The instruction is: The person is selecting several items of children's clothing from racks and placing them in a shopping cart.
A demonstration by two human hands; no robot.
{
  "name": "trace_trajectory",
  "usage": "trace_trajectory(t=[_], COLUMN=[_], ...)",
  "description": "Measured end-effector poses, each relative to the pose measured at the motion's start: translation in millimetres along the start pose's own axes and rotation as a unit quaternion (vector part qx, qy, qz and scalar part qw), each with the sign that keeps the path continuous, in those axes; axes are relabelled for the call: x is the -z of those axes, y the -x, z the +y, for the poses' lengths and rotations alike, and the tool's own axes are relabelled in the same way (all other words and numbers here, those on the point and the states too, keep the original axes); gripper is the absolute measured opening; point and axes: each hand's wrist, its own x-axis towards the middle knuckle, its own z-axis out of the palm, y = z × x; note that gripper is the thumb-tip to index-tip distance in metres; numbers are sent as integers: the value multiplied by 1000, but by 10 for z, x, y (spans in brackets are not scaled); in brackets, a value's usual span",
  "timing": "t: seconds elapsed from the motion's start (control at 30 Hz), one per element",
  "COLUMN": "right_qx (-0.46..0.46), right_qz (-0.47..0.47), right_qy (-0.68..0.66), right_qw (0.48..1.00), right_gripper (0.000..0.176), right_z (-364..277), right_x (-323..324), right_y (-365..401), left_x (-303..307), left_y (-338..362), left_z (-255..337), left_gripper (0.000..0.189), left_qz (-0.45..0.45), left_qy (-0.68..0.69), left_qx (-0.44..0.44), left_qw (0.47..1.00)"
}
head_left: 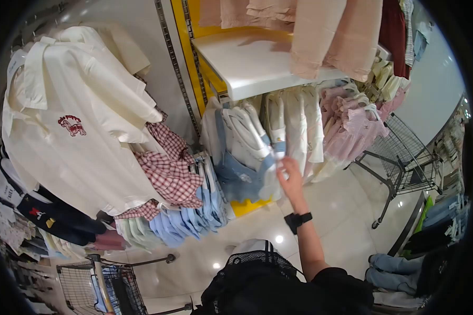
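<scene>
My right hand [290, 178], with a dark band on its wrist, reaches up to the hanging baby clothes below a white shelf. Its blurred fingers are at a small white and blue piece [279, 147] on the front of the row; whether they grip it cannot be made out. Just left of the hand hangs a white top with a blue denim garment [239, 170]. White garments [295, 123] hang behind the fingers, and pink ruffled ones [352, 123] are farther right. My left hand is not in view.
White shelf [263, 65] above the row, with pink trousers over its edge. Large cream shirt [84, 126] and checked garment at left, blue clothes [181, 223] below. Shopping carts stand at lower left [71, 283] and right [404, 152]. Folded jeans [397, 273] lie at lower right.
</scene>
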Motion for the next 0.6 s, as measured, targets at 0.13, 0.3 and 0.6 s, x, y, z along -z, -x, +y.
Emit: trace_trajectory(t=[0.13,0.3,0.6], right_qx=[32,5,-55], right_qz=[-183,-216,-152], right_qy=[-49,85,139], right_qw=[981,973,977], right_gripper=[23,20,22], right_z=[18,46,397], right_x=[69,526,1314], right_y=[496,779,1110], left_x=[-177,-284,-1480], left_y=[30,132,371], left_z=[-144,-288,-1018], left_gripper=[38,39,41], left_qz=[-6,-15,-33], left_qy=[5,15,5], left_qx=[-10,-3,-49], left_qw=[1000,1000,998])
